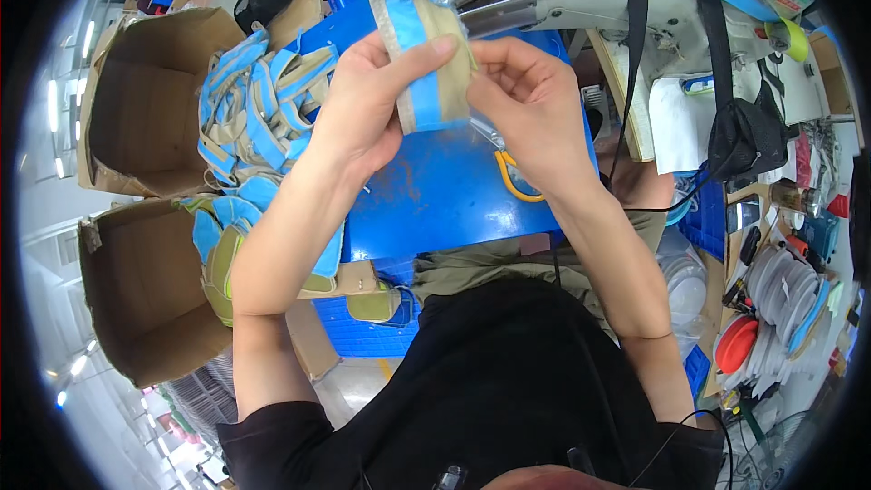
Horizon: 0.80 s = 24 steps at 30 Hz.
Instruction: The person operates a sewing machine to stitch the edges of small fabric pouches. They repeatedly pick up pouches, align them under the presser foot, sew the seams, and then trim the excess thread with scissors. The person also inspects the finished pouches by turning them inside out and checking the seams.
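A beige fabric piece with a blue stripe (426, 100) spans upright between my hands at the top centre, its far end by the sewing machine's metal parts (494, 9). My left hand (363, 104) grips its left side, thumb across the front. My right hand (531, 109) pinches its right edge with bent fingers. Beneath the right hand, orange-handled scissors (508, 177) lie on the blue work surface (399, 200), mostly hidden.
Blue-and-beige strips (259, 100) pile at left beside two cardboard boxes (136, 109), with blue and olive pieces (213, 249) below. Black straps and a pouch (753, 136) hang from the machine at right. Stacked discs and tools (776, 308) crowd the lower right.
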Motion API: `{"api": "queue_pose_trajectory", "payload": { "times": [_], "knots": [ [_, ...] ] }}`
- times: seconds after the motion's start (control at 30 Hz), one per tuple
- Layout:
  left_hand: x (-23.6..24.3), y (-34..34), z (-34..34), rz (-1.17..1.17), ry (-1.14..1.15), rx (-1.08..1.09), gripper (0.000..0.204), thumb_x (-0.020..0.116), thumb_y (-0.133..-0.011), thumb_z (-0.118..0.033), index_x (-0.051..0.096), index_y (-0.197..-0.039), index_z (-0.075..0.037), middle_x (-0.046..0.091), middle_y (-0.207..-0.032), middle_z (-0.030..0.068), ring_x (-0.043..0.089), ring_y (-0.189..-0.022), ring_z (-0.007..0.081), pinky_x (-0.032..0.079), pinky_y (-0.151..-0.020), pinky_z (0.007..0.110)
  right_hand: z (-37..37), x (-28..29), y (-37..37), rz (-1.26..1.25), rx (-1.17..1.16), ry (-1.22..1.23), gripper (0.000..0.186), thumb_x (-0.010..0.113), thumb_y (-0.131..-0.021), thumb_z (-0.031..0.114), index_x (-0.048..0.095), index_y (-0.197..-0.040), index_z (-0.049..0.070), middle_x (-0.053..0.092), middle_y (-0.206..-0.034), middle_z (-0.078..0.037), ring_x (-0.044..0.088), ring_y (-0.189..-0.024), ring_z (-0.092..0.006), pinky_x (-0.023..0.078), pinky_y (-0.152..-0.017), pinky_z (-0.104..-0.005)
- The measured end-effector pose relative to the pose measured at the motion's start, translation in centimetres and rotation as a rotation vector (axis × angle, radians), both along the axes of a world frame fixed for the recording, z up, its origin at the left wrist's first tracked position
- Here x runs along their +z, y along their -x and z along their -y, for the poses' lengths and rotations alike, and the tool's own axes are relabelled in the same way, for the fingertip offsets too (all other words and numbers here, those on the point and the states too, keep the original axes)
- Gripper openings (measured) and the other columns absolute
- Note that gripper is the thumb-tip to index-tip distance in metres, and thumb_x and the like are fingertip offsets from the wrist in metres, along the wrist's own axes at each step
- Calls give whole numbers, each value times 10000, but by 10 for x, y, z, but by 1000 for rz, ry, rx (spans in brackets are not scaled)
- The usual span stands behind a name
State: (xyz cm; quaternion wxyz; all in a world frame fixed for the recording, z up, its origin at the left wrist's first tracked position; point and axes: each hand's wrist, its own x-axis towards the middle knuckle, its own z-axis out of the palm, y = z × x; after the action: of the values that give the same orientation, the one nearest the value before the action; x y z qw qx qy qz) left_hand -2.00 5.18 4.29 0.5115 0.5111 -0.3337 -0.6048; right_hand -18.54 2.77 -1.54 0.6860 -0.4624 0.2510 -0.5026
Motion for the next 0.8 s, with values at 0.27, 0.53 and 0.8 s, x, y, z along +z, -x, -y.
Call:
{"api": "queue_pose_trajectory", "payload": {
  "times": [0.27, 0.53, 0.8],
  "knots": [
    [1, 1, 6, -6, -17, 13, 264, 783, -898, -131, 674, -1097, 3, 739, -995, 86, 729, -860, 162, 608, -765, 315, -6, 7, -1, 38, -3, -65, 232, 658, -918, -20, 671, -1145, -69, 722, -899, -50, 665, -799, -64, 519, -687, -215],
    [4, -12, 27, 62, 0, 13, 282, 783, -887, -130, 658, -1106, -3, 729, -1054, 101, 725, -916, 172, 604, -793, 333, 11, 6, -18, 26, -105, -32, 214, 695, -902, 14, 701, -1107, -46, 722, -911, -44, 657, -792, -82, 507, -681, -214],
    [-3, -13, 3, 222, 193, -25, 296, 775, -914, -139, 695, -1158, 7, 744, -1057, 88, 710, -915, 141, 573, -831, 304, 11, -3, -6, -245, -228, 281, 240, 777, -836, 56, 728, -1065, 5, 724, -925, -55, 669, -868, -113, 530, -765, -285]
  ]
}}
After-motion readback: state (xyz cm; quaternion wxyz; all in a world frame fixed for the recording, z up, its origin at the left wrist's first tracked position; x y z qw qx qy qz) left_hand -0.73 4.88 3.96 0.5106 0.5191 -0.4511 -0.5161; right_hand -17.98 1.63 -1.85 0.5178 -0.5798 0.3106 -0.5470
